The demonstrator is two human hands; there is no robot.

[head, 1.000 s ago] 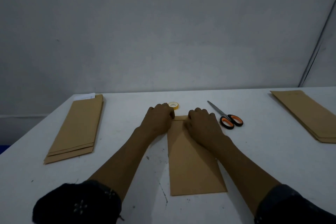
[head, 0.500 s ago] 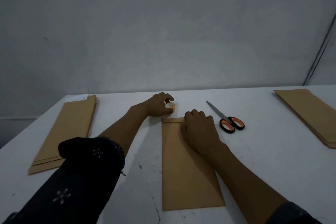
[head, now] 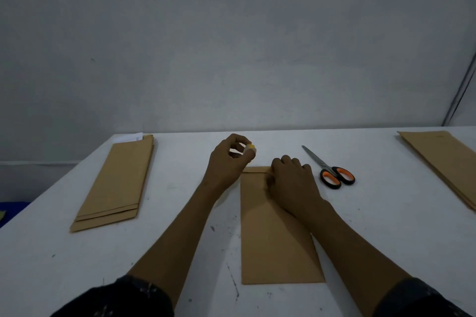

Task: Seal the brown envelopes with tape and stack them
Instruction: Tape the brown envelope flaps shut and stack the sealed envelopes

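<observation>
A brown envelope [head: 273, 239] lies lengthwise on the white table [head: 386, 226] in front of me, its flap folded over at the far end. My right hand [head: 293, 180] presses down on that far end, fingers bent over the flap. My left hand [head: 229, 159] is raised just left of the envelope's top corner and pinches a small yellow tape roll [head: 250, 148] between thumb and fingertips. Most of the roll is hidden by the fingers.
Orange-handled scissors [head: 332, 172] lie shut to the right of my right hand. A stack of brown envelopes [head: 116, 185] sits at the left, with white paper at its far end. Another envelope stack [head: 443, 162] lies at the far right edge.
My left hand left the envelope flap, reached back to the tape roll, gripped it and lifted it off the table. My right hand stayed on the flap.
</observation>
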